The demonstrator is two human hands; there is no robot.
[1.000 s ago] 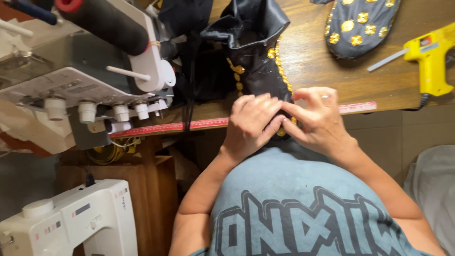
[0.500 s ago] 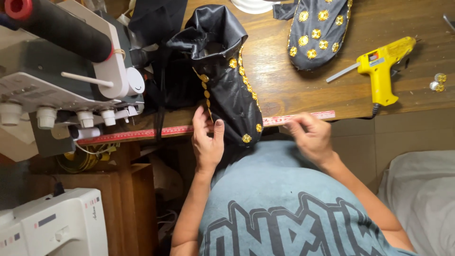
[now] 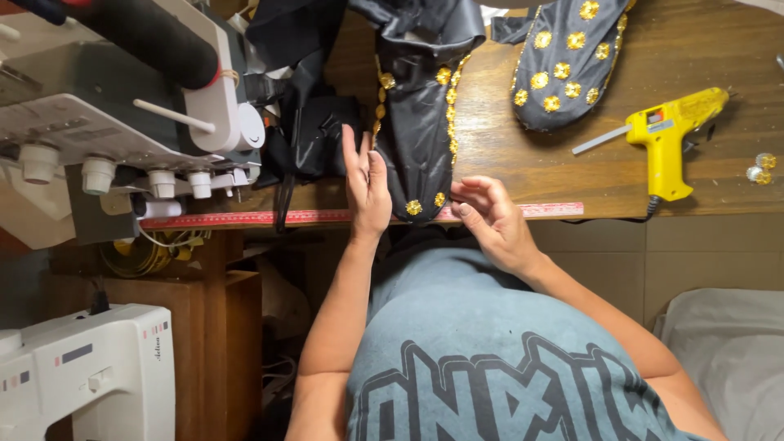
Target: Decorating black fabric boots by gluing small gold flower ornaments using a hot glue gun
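Only one view here, the head camera looking straight down, so everything's from that.

The left hand (image 3: 366, 189) is flat and open, fingers together and stretched out, lying against the left edge of the black satin piece (image 3: 420, 114). Looks to me like it's there to keep the slippery fabric flat and steady on the wooden table (image 3: 563, 171). The right hand (image 3: 488, 219) is curled narrow, fingertips pinched in at the lower right corner of that same piece, right by the gold sequin flowers (image 3: 426, 204) along its hem. Can't tell if it's actually gripping cloth or just touching the trim.

The fabric runs away from both hands up the table, its near end hanging just over the table edge between them, which puts the trim right where the fingers can get at it. A red measuring tape (image 3: 310, 217) is stuck along that front edge, passing under both hands.

Off to the right of the right hand, well apart, a yellow glue gun (image 3: 670, 135) lies on its side with the nozzle pointing back toward the work. Beyond the right hand sits a second dark piece with gold flowers (image 3: 563, 65). Left of the left hand there's a pile of black cloth (image 3: 306, 122), then a serger machine (image 3: 122, 106), and a white sewing machine (image 3: 90, 371) lower down.
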